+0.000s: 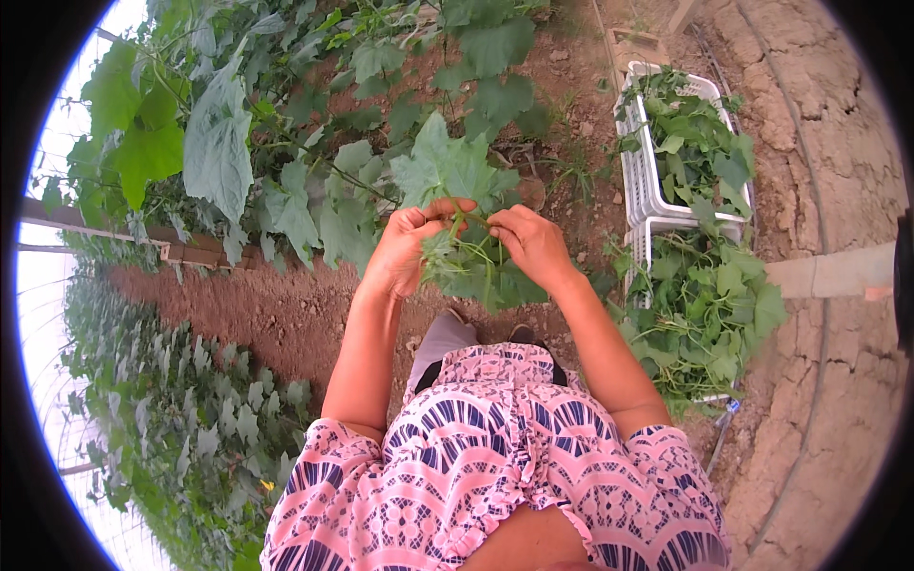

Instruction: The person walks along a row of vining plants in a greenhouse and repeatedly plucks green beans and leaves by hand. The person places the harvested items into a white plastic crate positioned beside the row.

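Both of my hands meet in front of me at a leafy green vine shoot [457,214] with a broad lobed leaf above and more leaves and thin tendrils hanging below. My left hand [421,239] has its thumb and fingers closed around the stem near a joint. On the other side, my right hand [530,239] pinches a side stalk between thumb and fingertips. The shoot's lower leaves [500,285] hang between my forearms. Whether the shoot is still attached to a plant is hidden by leaves.
Tall climbing vines [300,164] stand ahead and to the left, with another leafy row [221,428] at lower left. Right of me, two white plastic crates [646,178] hold piled leafy shoots [714,300]. Beyond them rises a cracked earth wall [850,400]. Reddish soil [285,300] lies between the rows.
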Tool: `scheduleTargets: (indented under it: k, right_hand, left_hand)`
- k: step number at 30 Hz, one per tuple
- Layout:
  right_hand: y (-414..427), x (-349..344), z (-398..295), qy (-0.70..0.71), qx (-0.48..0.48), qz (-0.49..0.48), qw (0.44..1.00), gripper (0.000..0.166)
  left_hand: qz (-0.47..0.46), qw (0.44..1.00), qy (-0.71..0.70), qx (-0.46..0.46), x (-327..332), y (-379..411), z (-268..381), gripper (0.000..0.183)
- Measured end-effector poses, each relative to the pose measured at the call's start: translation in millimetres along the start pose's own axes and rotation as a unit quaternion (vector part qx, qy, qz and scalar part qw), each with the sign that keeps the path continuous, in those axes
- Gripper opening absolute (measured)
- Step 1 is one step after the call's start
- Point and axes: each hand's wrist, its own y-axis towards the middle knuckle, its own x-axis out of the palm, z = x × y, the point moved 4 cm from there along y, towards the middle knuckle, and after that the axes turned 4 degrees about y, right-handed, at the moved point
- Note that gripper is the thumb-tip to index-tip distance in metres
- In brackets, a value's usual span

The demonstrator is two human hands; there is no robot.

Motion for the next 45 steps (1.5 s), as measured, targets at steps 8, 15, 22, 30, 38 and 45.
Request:
scheduleTargets:
  k: [8, 15, 22, 30, 38, 45]
  right_hand:
    - [3, -9, -4, -0.013, -0.006, 0.011, 1.000, 0.010]
    - [1, -130, -65, 0.009, -0.032, 0.314, 0.949, 0.013]
    - [123, -226, -160, 0.450, -0.063, 0.383, 0.804, 0.035]
    - [83, -230, -186, 0.348, -0.333, 0.221, 0.848, 0.028]
    - [46, -224, -144, 0.363, -0.176, 0.271, 0.874, 0.011]
    - [1, -172, -94, 0.272, -0.076, 0.311, 0.908, 0.014]
  left_hand:
    - [-0.019, 0.979, 0.155, 0.131, 14, 11, -13, 0.025]
    - [-0.003, 0.893, 0.326, 0.311, 20, 12, 2, 0.026]
    - [-0.093, 0.917, 0.266, 0.281, 31, 40, -16, 0.016]
    - [-0.002, 0.922, 0.309, 0.234, 35, 45, -8, 0.018]
    - [-0.023, 0.932, 0.262, 0.248, 46, 63, -6, 0.016]
    - [-0.036, 0.972, 0.098, 0.210, 65, 80, 6, 0.012]
